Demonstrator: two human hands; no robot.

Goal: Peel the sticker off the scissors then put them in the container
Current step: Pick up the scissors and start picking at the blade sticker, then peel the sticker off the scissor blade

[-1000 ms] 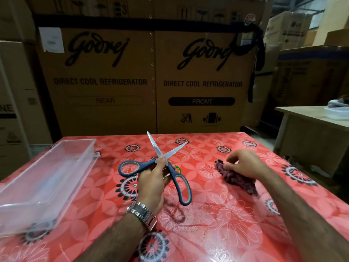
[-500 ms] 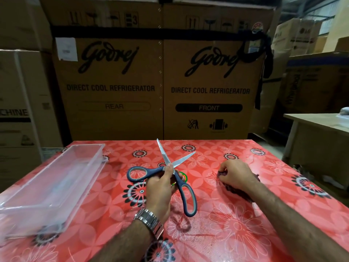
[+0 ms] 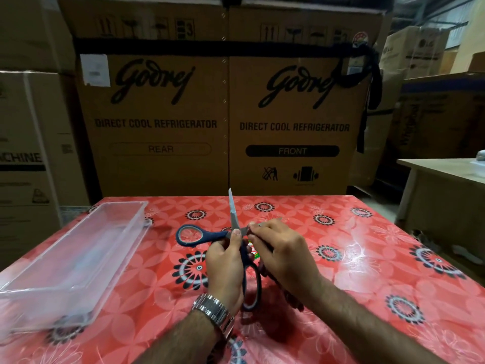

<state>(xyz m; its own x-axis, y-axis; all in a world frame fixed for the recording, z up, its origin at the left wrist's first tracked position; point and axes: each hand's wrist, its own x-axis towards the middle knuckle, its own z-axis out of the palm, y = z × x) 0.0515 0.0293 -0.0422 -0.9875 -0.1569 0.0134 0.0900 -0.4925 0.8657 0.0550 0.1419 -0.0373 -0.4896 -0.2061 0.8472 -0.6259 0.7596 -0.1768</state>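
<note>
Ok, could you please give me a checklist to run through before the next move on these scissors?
1. Grip on the scissors: ok, the left hand holds them at the pivot, above the table.
2. Blades closed: not ok, they are spread, one tip pointing up and away.
3. Target located: ok, the green, red and white sticker shows between the hands, near the pivot.
4. Peeling fingers free: not ok, the right hand holds a maroon cloth at the other blade.
5. Sticker edge lifted: cannot tell, the hands hide most of it.
6. Drop-off ready: ok, the clear plastic container sits open-topped on the left.
</note>
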